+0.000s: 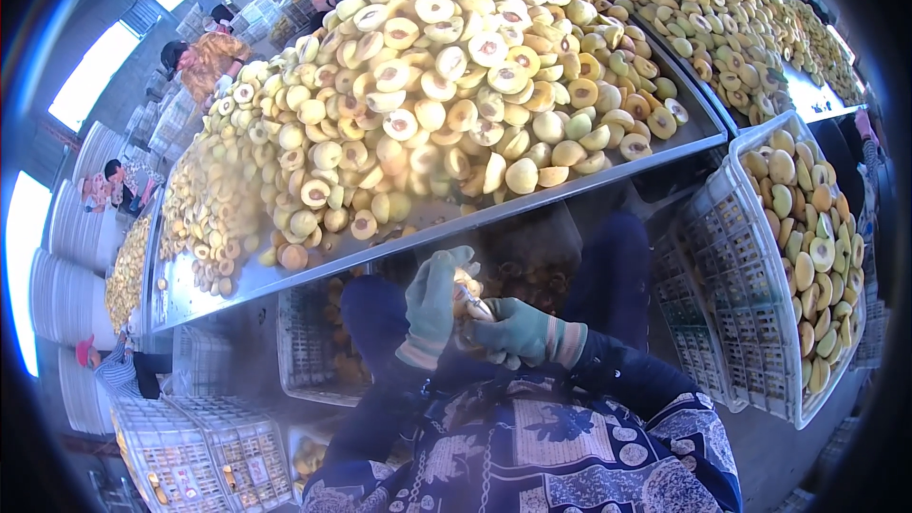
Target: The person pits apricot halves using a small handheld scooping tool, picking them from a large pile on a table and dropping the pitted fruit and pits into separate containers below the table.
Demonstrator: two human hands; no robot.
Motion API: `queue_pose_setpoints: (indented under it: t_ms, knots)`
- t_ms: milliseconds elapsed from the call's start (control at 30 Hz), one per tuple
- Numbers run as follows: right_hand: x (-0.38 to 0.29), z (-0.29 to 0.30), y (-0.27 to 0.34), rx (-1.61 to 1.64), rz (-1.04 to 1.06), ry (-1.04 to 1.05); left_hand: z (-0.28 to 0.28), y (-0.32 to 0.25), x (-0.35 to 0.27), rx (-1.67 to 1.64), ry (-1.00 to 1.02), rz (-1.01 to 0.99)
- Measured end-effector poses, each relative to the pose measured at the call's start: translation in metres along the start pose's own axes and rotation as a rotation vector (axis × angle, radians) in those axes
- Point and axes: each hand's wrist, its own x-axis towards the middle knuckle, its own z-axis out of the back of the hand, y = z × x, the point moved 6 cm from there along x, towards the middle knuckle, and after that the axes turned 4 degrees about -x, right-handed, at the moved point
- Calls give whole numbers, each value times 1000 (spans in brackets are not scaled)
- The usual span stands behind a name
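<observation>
Both my hands wear grey-green knitted gloves and meet above my lap, just off the near edge of a metal table (399, 244). My left hand (432, 306) holds a pale yellow piece of fruit (467, 278), with the thumb and fingers around it. In my right hand (519, 331) is a small metal tool (476, 304), its tip against the fruit; its exact kind is unclear. A large heap of halved yellow stone fruit (427, 85), apparently apricots or peaches, covers much of the table, many cut faces showing a brown hollow.
A white plastic crate (748, 285) full of fruit halves stands at the right. Another crate (313, 349) sits below the table at the left, and stacked crates (206, 449) are at lower left. A second fruit-laden table adjoins at upper right. Several people work around the tables.
</observation>
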Motion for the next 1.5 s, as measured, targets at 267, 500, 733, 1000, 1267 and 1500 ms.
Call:
queue_pose_setpoints:
  t_ms: [267,500,733,1000,1267,1500]
  knots:
    - [6,2,-3,-53,-45,-19,5,11,-4,-40,-71,152]
    - [15,-11,-10,445,-28,243,-1,1,0,-164,-126,62]
    - [22,-34,-8,887,65,526,21,-5,4,-165,-186,-187]
    - [43,6,-4,652,62,121,184,-97,32,551,-522,-403]
    - [83,45,0,185,29,-391,167,-64,130,1413,-288,-100]
    - [68,52,10,105,20,-438,130,-60,140,1507,-269,94]
